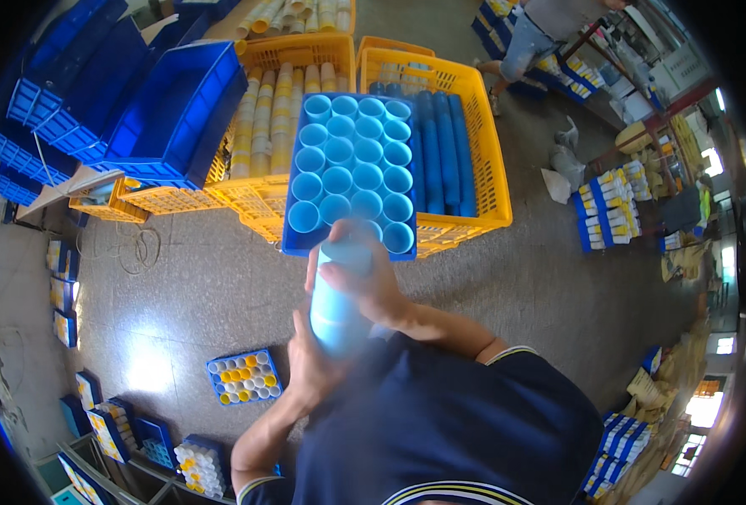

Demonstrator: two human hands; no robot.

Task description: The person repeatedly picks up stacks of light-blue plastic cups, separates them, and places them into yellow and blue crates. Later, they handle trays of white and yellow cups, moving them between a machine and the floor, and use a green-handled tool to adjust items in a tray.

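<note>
In front of my body I hold a light blue tube [332, 311], blurred by motion; whether it is one piece or a nested stack I cannot tell. My right hand [374, 282] wraps its upper end. My left hand [308, 358] is closed round its lower left side. Just beyond stands a blue tray [290, 240] with rows of upright, open-topped light blue tubes [338, 151]. My right hand hides part of its nearest row.
Under and behind the tray stand yellow crates [503, 189] holding long blue tubes [447, 151] and yellow-and-white ones [282, 118]. Empty blue bins [171, 109] stack at the left. A filled tray [244, 376] lies on the floor. Another person [541, 38] stands far right.
</note>
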